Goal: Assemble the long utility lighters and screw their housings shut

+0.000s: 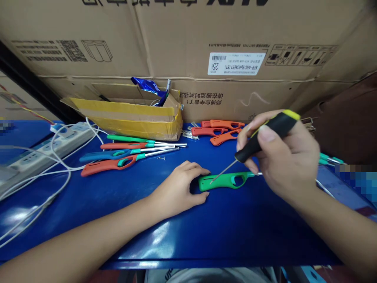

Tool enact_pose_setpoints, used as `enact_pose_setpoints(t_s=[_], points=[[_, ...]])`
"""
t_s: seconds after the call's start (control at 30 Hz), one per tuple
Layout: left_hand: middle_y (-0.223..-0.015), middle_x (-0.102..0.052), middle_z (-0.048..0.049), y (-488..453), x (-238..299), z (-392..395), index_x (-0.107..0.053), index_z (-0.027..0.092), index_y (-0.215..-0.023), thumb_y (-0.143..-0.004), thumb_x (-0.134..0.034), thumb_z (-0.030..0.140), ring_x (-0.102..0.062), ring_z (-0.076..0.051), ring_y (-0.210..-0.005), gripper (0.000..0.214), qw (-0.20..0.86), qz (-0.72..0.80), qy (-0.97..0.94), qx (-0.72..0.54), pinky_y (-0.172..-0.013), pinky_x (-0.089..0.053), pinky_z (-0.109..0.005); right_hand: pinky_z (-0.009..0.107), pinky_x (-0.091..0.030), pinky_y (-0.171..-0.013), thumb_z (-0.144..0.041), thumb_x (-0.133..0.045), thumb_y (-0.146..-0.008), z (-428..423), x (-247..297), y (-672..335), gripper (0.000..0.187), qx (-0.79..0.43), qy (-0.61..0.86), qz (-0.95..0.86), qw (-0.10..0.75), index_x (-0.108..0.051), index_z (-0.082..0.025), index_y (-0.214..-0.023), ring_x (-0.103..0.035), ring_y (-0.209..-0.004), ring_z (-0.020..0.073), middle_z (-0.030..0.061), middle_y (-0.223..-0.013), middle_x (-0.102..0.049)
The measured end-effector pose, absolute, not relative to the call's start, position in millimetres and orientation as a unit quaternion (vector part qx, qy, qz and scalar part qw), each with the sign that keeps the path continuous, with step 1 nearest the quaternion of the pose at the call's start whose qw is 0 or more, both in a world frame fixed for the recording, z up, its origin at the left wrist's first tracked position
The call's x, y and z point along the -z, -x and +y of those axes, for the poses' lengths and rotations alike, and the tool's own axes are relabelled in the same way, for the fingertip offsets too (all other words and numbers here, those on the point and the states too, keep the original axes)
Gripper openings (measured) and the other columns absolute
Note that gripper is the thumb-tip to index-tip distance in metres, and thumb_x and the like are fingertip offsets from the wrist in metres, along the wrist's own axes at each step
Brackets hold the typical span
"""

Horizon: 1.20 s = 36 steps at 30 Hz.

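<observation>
A green lighter handle lies flat on the blue table in the middle of the head view. My left hand grips its left end between thumb and fingers. My right hand holds a black screwdriver with a yellow cap; its thin metal tip touches the left part of the green handle.
Several long-nosed lighters lie in a row at the left, orange handle shells behind the work. An open cardboard box stands at the back, big cartons behind it. A power strip with white cables sits far left.
</observation>
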<state>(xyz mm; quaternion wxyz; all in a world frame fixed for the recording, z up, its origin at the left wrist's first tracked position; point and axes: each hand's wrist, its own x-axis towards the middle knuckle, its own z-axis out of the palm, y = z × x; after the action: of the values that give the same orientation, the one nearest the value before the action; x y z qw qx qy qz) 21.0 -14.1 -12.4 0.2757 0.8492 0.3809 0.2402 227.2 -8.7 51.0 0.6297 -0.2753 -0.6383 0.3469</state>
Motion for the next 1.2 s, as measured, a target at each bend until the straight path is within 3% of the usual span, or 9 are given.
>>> enact_pose_setpoints(t_s=[0.1,0.27,0.5,0.83,1.2], points=[[-0.106,-0.073,-0.0059,-23.5,14.6,-14.4,-0.072,0.015,-0.112,-0.081,-0.077,0.017,-0.064,-0.023,-0.101,0.031,0.291,0.367,-0.845,-0.257,-0.094,-0.051,-0.04,0.022,-0.037,-0.036,-0.03,-0.061,-0.099,-6.9,-43.8,-218.3,0.006,-0.316,0.27,-0.664,0.621,-0.061,-0.024,-0.098,-0.052,-0.051,0.0098,-0.0007,-0.074,-0.063],[-0.107,-0.073,-0.0065,-24.5,16.5,-15.2,-0.072,0.015,-0.113,-0.081,-0.082,0.023,-0.065,-0.023,-0.101,0.034,0.291,0.352,-0.848,-0.268,-0.094,-0.052,-0.04,0.024,-0.047,-0.046,-0.032,-0.061,-0.099,-12.0,-28.4,-221.2,0.007,-0.304,0.275,-0.701,0.583,-0.06,-0.025,-0.1,-0.058,-0.059,0.0115,-0.0006,-0.077,-0.061],[-0.106,-0.072,-0.0058,-24.3,18.2,-17.7,-0.071,0.017,-0.114,-0.081,-0.084,0.037,-0.064,-0.023,-0.099,0.041,0.286,0.334,-0.862,-0.251,-0.09,-0.052,-0.04,0.029,-0.051,-0.051,-0.028,-0.061,-0.098,-17.4,-27.4,-229.8,0.006,-0.263,0.258,-0.747,0.554,-0.06,-0.026,-0.103,-0.059,-0.062,0.014,0.0012,-0.081,-0.062],[-0.11,-0.072,-0.0069,-26.5,16.6,-19.3,-0.071,0.017,-0.118,-0.082,-0.083,0.038,-0.064,-0.025,-0.1,0.044,0.282,0.34,-0.864,-0.24,-0.092,-0.051,-0.042,0.035,-0.053,-0.06,-0.029,-0.062,-0.096,-20.5,-24.3,-233.3,0.009,-0.279,0.248,-0.766,0.523,-0.058,-0.028,-0.104,-0.062,-0.07,0.0185,0.003,-0.086,-0.064],[-0.101,-0.071,-0.0037,-27.6,14.6,-20.6,-0.072,0.018,-0.108,-0.079,-0.075,0.02,-0.062,-0.022,-0.094,0.029,0.286,0.336,-0.863,-0.247,-0.088,-0.05,-0.038,0.033,-0.052,-0.06,-0.022,-0.065,-0.092,-19.0,-20.6,-234.4,0.016,-0.278,0.229,-0.767,0.531,-0.06,-0.026,-0.107,-0.062,-0.071,0.0175,0.0018,-0.087,-0.062]])
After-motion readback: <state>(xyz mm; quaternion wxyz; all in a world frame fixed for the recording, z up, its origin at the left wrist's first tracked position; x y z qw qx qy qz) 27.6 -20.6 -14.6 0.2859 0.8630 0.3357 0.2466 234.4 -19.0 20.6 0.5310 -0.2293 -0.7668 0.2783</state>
